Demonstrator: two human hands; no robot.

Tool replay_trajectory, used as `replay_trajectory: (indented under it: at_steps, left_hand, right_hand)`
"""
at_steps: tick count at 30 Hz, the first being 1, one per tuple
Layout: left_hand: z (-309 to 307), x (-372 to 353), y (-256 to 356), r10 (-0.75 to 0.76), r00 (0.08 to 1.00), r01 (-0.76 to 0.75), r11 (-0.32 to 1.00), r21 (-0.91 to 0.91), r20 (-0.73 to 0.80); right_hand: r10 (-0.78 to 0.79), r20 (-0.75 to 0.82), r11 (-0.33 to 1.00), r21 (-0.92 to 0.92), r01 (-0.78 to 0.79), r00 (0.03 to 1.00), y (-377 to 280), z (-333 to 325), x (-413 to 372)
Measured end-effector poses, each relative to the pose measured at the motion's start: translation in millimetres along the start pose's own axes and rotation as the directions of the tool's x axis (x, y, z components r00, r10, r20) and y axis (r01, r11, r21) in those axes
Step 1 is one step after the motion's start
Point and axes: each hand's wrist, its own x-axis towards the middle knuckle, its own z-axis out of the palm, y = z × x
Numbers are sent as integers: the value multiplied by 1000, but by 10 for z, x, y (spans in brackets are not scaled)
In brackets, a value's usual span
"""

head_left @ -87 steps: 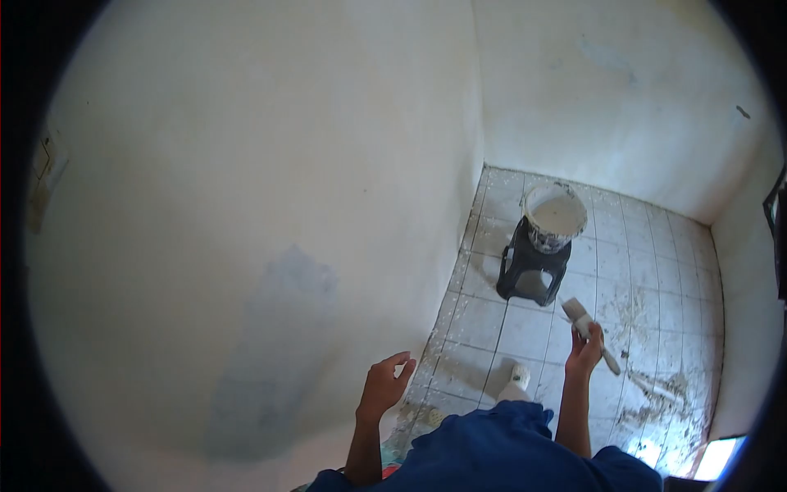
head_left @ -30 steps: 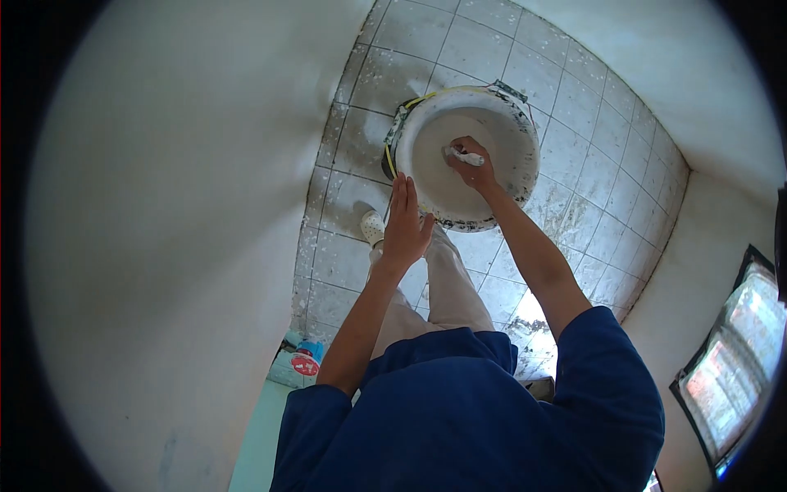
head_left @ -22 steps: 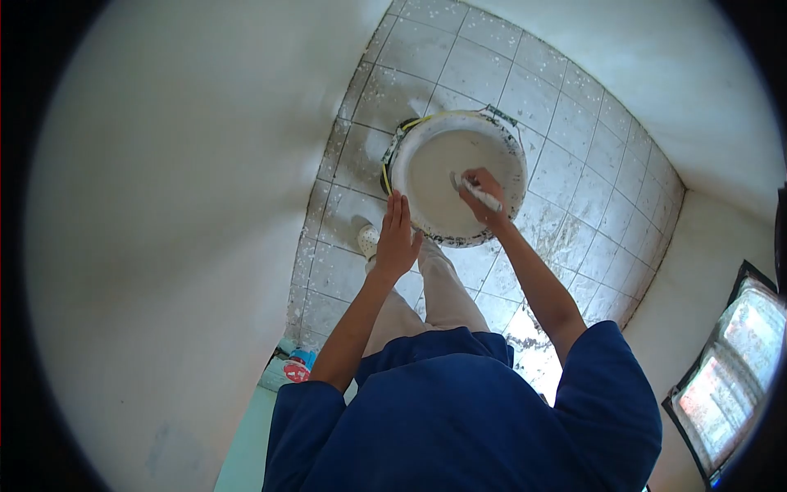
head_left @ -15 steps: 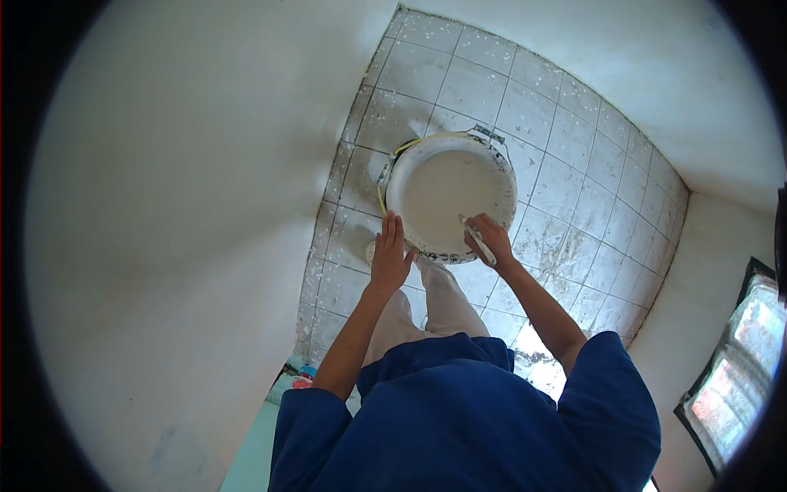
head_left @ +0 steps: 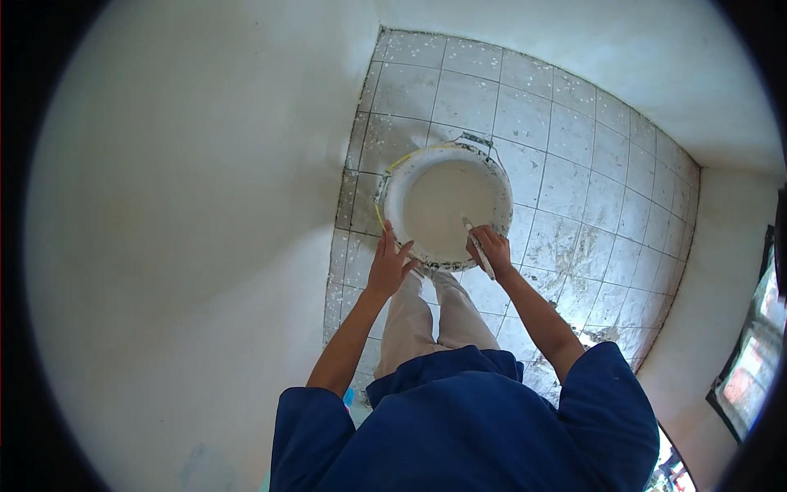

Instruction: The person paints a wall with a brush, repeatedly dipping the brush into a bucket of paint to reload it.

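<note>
A round white bucket [head_left: 395, 197] with dark-stained edges holds a pale, whitish liquid [head_left: 451, 193]. My left hand [head_left: 388, 261] is at the near left of its rim, the fingers stretched and spread against the edge. At the near right, my right hand [head_left: 490, 248] is closed around a slim, white-smeared tool with a handle [head_left: 482, 256]. The tool slants across the rim, its narrow end over the liquid; what kind of tool it is, I cannot tell. A green grip [head_left: 476, 141] and a yellow strip [head_left: 379, 215] show along the bucket's outside.
Spattered white tiles [head_left: 525, 115] cover the floor around the bucket. A pale wall [head_left: 205, 205] rises close on the left, and another wall [head_left: 607, 41] runs along the far side. My legs [head_left: 410, 316] are just behind the bucket. A dark-framed window [head_left: 750, 348] is at the right.
The view has shifted, showing the bucket and floor slightly lower. My left hand's fingers have spread more along the rim. My right hand keeps hold of the tool, which stands a little steeper.
</note>
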Motion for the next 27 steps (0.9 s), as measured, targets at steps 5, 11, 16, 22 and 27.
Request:
replay_trajectory:
  at_steps: [5, 11, 16, 22, 27]
  left_hand:
    - [119, 102, -225, 73, 995, -73, 997, -1, -75]
    - [215, 214, -353, 92, 993, -89, 995, 48, -76]
    - [319, 324, -549, 116, 991, -112, 992, 64, -68]
    - [336, 343, -587, 113, 992, -111, 993, 46, -54]
    - [400, 344, -631, 122, 991, -120, 992, 45, -52]
  right_hand:
    - [-19, -35, 1000, -17, 19, 999, 114, 134, -37]
    - [-52, -119, 997, -67, 45, 992, 178, 290, 27]
    - [-52, -108, 997, -64, 45, 993, 256, 405, 55]
    - [-16, -129, 998, -55, 9, 992, 255, 460, 57]
    - [-7, -140, 998, -61, -1, 990, 196, 426, 66]
